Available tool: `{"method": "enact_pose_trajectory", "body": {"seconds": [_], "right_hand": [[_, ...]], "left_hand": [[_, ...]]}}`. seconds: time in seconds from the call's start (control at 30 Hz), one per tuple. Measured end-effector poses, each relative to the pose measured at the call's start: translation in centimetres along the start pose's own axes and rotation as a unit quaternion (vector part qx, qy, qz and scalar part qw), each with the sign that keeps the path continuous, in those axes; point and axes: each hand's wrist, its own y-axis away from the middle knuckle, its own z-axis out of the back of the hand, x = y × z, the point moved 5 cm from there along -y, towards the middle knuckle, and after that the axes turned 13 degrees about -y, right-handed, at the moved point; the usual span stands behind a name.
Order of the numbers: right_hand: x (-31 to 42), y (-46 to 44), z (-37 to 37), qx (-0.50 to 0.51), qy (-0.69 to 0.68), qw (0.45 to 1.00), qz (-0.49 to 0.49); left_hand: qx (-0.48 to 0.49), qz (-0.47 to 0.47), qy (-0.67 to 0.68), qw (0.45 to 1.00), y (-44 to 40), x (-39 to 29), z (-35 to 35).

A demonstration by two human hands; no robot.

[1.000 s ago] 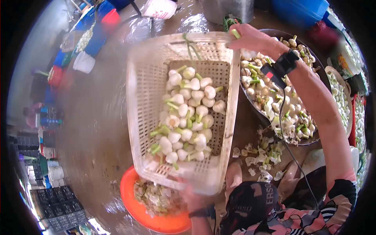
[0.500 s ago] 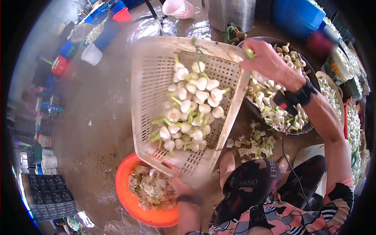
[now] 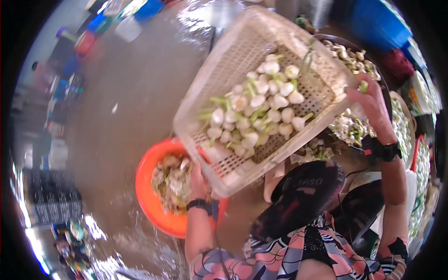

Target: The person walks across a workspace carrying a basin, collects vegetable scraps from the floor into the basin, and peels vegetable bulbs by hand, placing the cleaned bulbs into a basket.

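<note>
A cream plastic basket (image 3: 224, 177) with perforated walls is held tilted before me, and several white garlic bulbs (image 3: 280, 100) with short green stems lie inside it. My left hand (image 3: 199, 183) is closed on its near left corner, where a small red streak shows beside the fingers, too blurred to name. At the right end of the rim my right hand (image 3: 371, 105) is closed on the basket, with a green stem end (image 3: 363, 86) poking from the fingers. Beneath the left hand stands an orange basin (image 3: 148, 205) of loose garlic peelings (image 3: 170, 179).
A wide dark basin (image 3: 385, 84) of untrimmed garlic stands behind my right hand. Peelings (image 3: 312, 151) lie on the wet brown floor (image 3: 121, 121) by my feet. A blue tub (image 3: 380, 28) is at the back right, a stack of black crates (image 3: 51, 198) at far left.
The basket has swung to the right and turned clockwise, both hands moving with it. The garlic remains inside. The camera view has shifted too.
</note>
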Motion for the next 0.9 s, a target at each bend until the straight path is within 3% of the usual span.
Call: {"method": "enact_pose_trajectory", "body": {"seconds": [0.03, 0.07, 0.13, 0.17, 0.23, 0.3, 0.33, 0.4, 0.47, 0.53, 0.57, 0.6, 0.63, 0.7, 0.73, 0.8, 0.87, 0.9], "right_hand": [[0.1, 0.2, 0.1, 0.005, 0.002, 1.000, -0.001], [0.0, 0.6, 0.3, 0.009, 0.004, 1.000, -0.003], [-0.4, 1.2, 1.2, -0.003, 0.076, 0.996, 0.038], [-0.5, 1.0, 1.3, -0.001, 0.059, 0.998, 0.036], [-1.2, 0.9, 2.2, -0.008, 0.024, 0.999, 0.025], [-1.8, 1.2, 2.7, -0.009, -0.015, 1.000, 0.020], [-2.2, 1.2, 2.7, 0.001, 0.000, 0.999, 0.034], [-2.9, 0.6, 2.9, 0.012, 0.028, 0.998, 0.059], [-2.0, 0.5, 2.8, -0.006, 0.054, 0.997, 0.056], [-0.3, -0.6, 2.9, -0.023, 0.058, 0.995, 0.077], [0.3, 0.0, 2.6, -0.078, 0.110, 0.988, 0.071], [-2.3, -0.2, 2.1, -0.046, 0.032, 0.998, 0.017], [-2.5, -0.7, 2.2, -0.043, 0.027, 0.998, 0.028], [-0.6, -0.1, 2.6, -0.037, 0.019, 0.999, 0.028], [0.3, 0.7, 1.8, -0.035, 0.016, 0.999, 0.018], [0.5, 1.5, 1.4, -0.058, 0.040, 0.997, 0.030], [0.0, 1.6, 1.3, -0.061, -0.021, 0.998, 0.010], [0.5, 1.6, 1.3, -0.045, -0.004, 0.999, 0.008]], "left_hand": [[-0.034, -0.040, -0.021, 0.998, 0.1, 0.2, 2.2], [-0.127, -0.071, -0.106, 0.984, 1.3, 0.6, 5.4], [-0.323, -0.111, -0.241, 0.908, 6.0, 1.0, 9.1], [-0.429, -0.119, -0.290, 0.847, 9.7, 1.2, 10.0], [-0.593, -0.065, -0.449, 0.665, 14.4, 4.0, 12.2], [-0.537, 0.012, -0.228, 0.812, 17.4, 9.5, 15.4], [-0.513, 0.062, -0.096, 0.851, 18.5, 11.9, 16.1], [-0.424, 0.161, 0.225, 0.862, 18.9, 15.1, 13.9], [-0.298, 0.084, 0.281, 0.908, 14.2, 18.9, 14.8], [-0.225, -0.008, 0.084, 0.971, 12.1, 17.1, 13.5], [-0.217, -0.058, -0.149, 0.963, 13.4, 14.4, 11.9], [-0.208, -0.094, -0.375, 0.899, 15.6, 13.2, 11.0], [-0.203, -0.145, -0.404, 0.880, 13.3, 16.2, 14.1], [-0.325, -0.203, -0.473, 0.794, 16.4, 9.7, 11.8], [-0.320, -0.191, -0.487, 0.790, 16.3, 9.4, 13.7], [-0.335, -0.205, -0.438, 0.809, 16.4, 8.3, 17.6], [-0.362, -0.208, -0.370, 0.830, 17.1, 6.5, 20.3], [-0.358, -0.161, -0.233, 0.889, 17.3, 6.1, 21.6]]}}
